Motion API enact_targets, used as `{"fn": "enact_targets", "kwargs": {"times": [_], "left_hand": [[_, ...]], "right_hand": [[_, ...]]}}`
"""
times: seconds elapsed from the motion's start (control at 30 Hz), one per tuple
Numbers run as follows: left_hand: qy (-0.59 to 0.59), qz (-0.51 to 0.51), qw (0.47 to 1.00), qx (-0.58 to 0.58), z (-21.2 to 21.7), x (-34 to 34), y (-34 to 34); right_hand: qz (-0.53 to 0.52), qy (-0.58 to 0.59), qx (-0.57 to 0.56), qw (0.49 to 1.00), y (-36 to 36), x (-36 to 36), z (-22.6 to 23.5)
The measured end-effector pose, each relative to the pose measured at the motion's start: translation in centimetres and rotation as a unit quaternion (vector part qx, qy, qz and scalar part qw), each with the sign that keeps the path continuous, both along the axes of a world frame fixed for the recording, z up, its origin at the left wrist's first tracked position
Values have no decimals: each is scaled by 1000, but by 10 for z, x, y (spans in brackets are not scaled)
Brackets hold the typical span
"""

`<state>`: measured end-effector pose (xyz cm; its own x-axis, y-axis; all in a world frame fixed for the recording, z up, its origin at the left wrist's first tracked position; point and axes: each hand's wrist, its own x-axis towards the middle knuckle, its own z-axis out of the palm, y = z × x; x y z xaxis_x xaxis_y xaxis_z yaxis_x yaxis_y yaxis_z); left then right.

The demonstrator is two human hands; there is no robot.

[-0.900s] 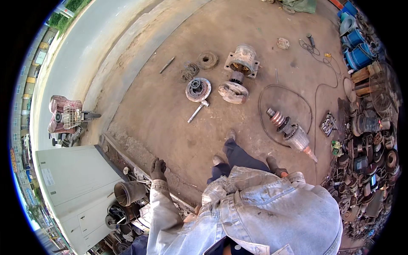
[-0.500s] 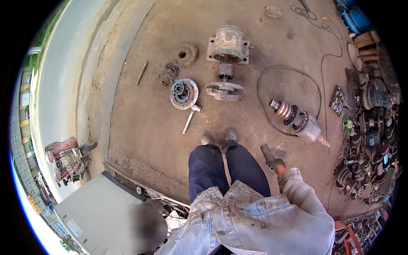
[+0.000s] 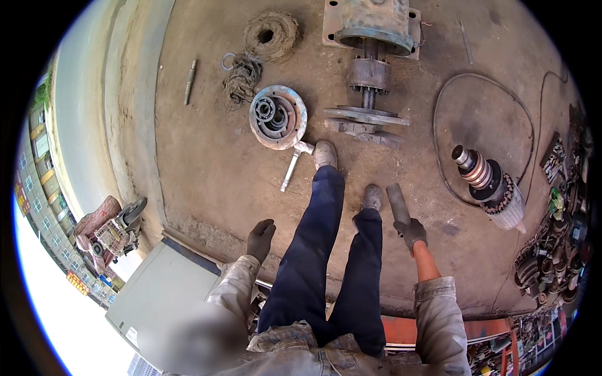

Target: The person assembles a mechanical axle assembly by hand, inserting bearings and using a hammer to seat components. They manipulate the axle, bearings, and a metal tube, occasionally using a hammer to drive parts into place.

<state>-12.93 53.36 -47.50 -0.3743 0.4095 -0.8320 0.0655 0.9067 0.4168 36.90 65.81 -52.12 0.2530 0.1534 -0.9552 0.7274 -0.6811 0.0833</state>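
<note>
Head view: left hand (image 3: 260, 239) reappears, apparently curled.

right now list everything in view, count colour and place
motor housing: 1, grey-blue, top centre
shaft: 1, grey, below housing
coiled ring: 1, brown, upper left
tangled bundle: 1, grey, below coiled ring
rod: 1, grey, left ground
flange: 1, grey-blue, left of centre
hammer: 1, grey, below flange
rotor: 1, grey with copper bands, right
cable loop: 1, dark, right
small parts: many, grey, far right
scrap parts: many, brown, right edge
cabinet: 1, pale grey, lower left
bike: 1, reddish cover, left
tube: 1, dark grey, right of centre
legs: 2, navy, centre
left hand: 1, dark glove, left of legs
right hand: 1, dark glove, gripping tube
</note>
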Motion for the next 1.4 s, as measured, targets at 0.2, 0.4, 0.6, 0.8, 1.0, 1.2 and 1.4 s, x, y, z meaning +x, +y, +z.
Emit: {"fn": "enact_targets", "kwargs": {"times": [0.2, 0.4, 0.6, 0.8, 1.0, 1.2, 1.4], "left_hand": [[-156, 22, 987, -27, 22, 37, 73], [-92, -33, 995, -30, -20, 9, 78], [-57, 10, 998, 15, -37, 15, 141], [-4, -103, 992, 70, -68, 108, 238], [189, -243, 928, 209, -120, 153, 333], [102, -217, 924, 299, -189, 146, 332], [178, -318, 884, 293, -158, 153, 326]], "right_hand": [[25, -14, 75, 997, -5, -37, 0], [71, -132, 70, 986, -14, 47, -32], [-199, -25, 123, 972, 2, 84, -61], [-382, 172, 293, 859, 203, -10, -63], [275, 284, 415, 820, 301, -53, -110], [-85, 315, 216, 920, 327, -52, -164], [-445, 351, 141, 812, 397, -77, -221]]}}
